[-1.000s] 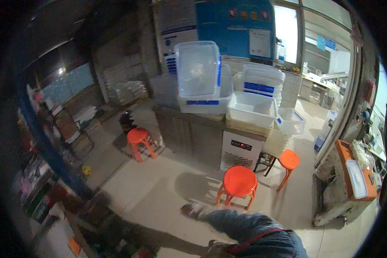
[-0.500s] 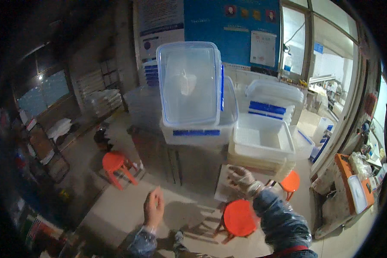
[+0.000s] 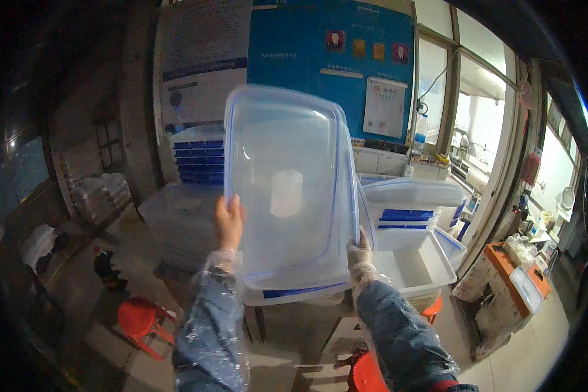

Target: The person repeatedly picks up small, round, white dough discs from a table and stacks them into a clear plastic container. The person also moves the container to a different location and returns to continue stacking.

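Both hands hold a large translucent plastic box lid (image 3: 287,144) with bluish edging, raised on its side in front of me. A pale patch shows at its middle. My left hand (image 3: 229,222) is closed on its left edge, thumb up. My right hand (image 3: 360,253), in a thin clear glove, grips the right side, where more than one plastic edge shows; I cannot tell how many pieces are stacked there. Behind and below, a plastic tub (image 3: 297,300) with a blue strip is mostly hidden. Clear plastic sleeves cover both my forearms.
To the right stand an open white tub (image 3: 408,261) and stacked tubs with blue strips (image 3: 405,221). More translucent tubs (image 3: 183,219) are stacked at left. Red stools (image 3: 139,316) (image 3: 370,374) stand low on the floor. An orange-topped cabinet (image 3: 528,281) is at far right.
Both hands have risen from low and apart to the sides of the lid and now grip it. The lid looks larger and tilted. The view has shifted, with the stools lower in it.
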A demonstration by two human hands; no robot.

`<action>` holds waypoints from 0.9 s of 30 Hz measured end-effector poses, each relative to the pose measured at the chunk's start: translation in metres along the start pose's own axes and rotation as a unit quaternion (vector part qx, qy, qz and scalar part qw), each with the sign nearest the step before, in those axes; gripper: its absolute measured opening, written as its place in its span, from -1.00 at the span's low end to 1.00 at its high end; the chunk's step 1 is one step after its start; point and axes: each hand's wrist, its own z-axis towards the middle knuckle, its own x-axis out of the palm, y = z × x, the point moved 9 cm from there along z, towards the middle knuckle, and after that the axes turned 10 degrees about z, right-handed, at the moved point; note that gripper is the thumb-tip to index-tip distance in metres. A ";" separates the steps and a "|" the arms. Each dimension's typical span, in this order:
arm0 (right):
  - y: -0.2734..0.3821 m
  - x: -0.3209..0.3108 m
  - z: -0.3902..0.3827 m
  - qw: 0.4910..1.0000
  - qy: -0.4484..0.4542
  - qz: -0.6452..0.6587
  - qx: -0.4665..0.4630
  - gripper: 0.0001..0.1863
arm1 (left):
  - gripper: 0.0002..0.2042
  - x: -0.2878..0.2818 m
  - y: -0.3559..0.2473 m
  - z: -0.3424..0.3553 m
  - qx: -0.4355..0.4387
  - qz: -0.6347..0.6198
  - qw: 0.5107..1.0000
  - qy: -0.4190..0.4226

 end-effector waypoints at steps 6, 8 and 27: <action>0.087 -0.025 0.014 0.968 -0.012 0.001 -0.249 -0.50 | -0.78 -0.184 -0.154 0.048 0.162 0.016 0.966 -0.200; 0.149 -0.053 0.003 0.880 -0.059 -0.168 -0.440 -0.50 | -0.74 -0.231 -0.178 0.053 0.174 -0.038 0.953 -0.243; 0.254 -0.673 -0.445 0.908 -0.299 -0.106 -0.273 -0.50 | -0.67 0.067 0.127 -0.010 0.029 0.323 0.945 -0.043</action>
